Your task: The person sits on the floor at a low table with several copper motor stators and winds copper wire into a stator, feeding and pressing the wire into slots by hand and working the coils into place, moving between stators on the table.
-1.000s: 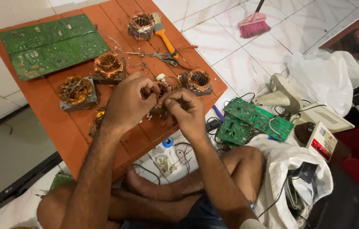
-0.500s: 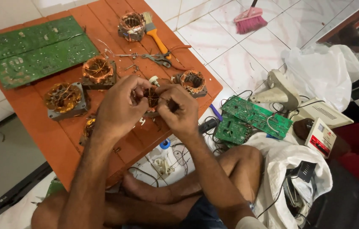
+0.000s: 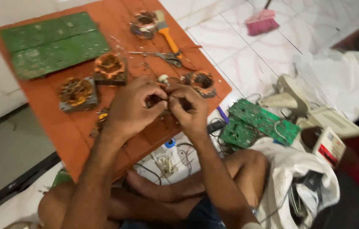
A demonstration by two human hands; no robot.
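Hands have slid toward frame centre: left hand (image 3: 130, 108) and right hand (image 3: 190, 110) both pinched shut on a small dark coil part (image 3: 162, 101) over the orange table (image 3: 60, 127). Tug hard and thin wire may snap.

Views: one only, the head camera; no second view shares the scene.
Position: above the seated person, over the near edge of the orange board (image 3: 56, 127).
Direction: steeply downward and forward, across the board toward its far edge, where the green circuit boards (image 3: 52, 44) lie.
Tilt: rolled, so the board's edges run slantwise through the frame.
Nearness: close; the left hand (image 3: 130, 108) and right hand (image 3: 190, 108) sit at the centre, forearms running out at the bottom.
Reach: the board's left corner, white floor tiles (image 3: 247, 55) beyond its right edge, and crossed legs (image 3: 179, 191) under its near edge.
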